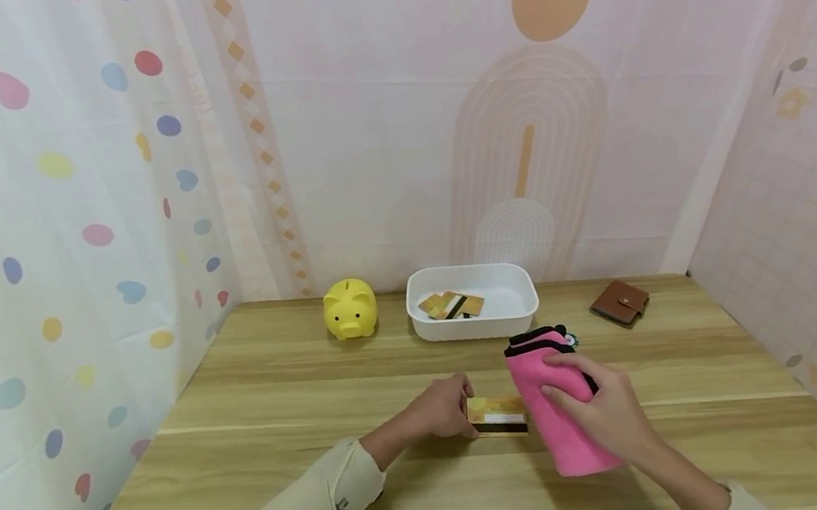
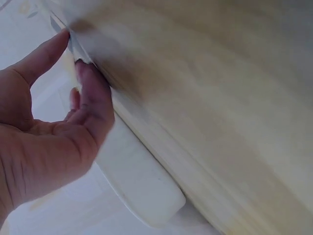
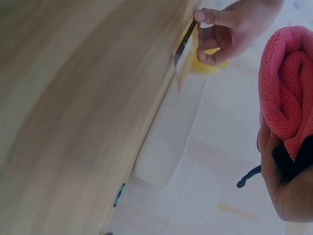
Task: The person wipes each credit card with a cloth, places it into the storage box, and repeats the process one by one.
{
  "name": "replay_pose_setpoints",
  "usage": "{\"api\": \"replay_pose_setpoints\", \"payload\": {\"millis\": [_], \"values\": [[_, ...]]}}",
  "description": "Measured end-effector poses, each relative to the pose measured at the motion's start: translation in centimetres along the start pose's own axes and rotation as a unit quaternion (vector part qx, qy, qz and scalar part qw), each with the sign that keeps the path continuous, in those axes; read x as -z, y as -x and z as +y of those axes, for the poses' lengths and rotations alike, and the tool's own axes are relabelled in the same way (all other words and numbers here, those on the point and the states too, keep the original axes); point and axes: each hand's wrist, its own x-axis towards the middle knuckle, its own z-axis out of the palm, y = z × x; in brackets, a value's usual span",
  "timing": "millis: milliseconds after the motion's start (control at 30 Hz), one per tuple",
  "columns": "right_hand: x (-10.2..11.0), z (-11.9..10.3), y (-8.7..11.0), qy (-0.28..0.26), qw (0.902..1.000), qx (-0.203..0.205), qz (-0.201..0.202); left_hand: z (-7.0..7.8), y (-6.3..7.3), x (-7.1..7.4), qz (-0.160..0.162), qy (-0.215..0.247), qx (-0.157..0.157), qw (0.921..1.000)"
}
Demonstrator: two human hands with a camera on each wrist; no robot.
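My left hand [image 1: 444, 407] pinches the left edge of a gold bank card [image 1: 498, 415] with a black stripe and a white strip, low over the wooden table. In the left wrist view the thumb and fingers of my left hand [image 2: 58, 117] meet at the card's thin edge. A folded pink towel [image 1: 553, 413] with black trim is held upright by my right hand [image 1: 612, 412], just right of the card. From the right wrist, the towel [image 3: 283, 83] shows its rolled fluffy layers, with my right hand [image 3: 293, 196] curled round its lower part.
Behind the hands stands a white plastic tray [image 1: 475, 328] with several gold cards [image 1: 452, 305] in its left part. A yellow piggy bank [image 1: 351, 310] is to its left. At the right lies a brown wallet [image 1: 620, 303] with a snap. Patterned curtains [image 1: 367, 128] enclose the table [image 1: 260, 401].
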Motion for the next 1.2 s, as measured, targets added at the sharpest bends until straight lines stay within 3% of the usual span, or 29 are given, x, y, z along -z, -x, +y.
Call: {"api": "replay_pose_setpoints", "payload": {"millis": [167, 333, 600, 867, 1200], "values": [[-0.2, 0.0, 0.0, -0.001, 1.0000, -0.006, -0.001, -0.5, -0.2, -0.2, -0.012, 0.104, -0.001, 0.9945], [-0.4, -0.1, 0.1, -0.004, 0.9999, -0.010, -0.006, -0.6, 0.0, -0.2, -0.035, 0.193, 0.014, 0.9805], [-0.6, -0.4, 0.1, -0.010, 0.9999, -0.002, -0.004, -0.4, 0.6, 0.1, -0.035, 0.290, 0.001, 0.9564], [-0.8, -0.9, 0.2, -0.016, 0.9998, -0.003, -0.005, -0.2, 1.3, 0.4, -0.023, 0.353, -0.021, 0.9352], [-1.4, -1.4, 0.1, -0.009, 0.9998, 0.014, -0.009, 0.2, 2.0, 1.1, -0.020, 0.366, -0.030, 0.9298]]}}
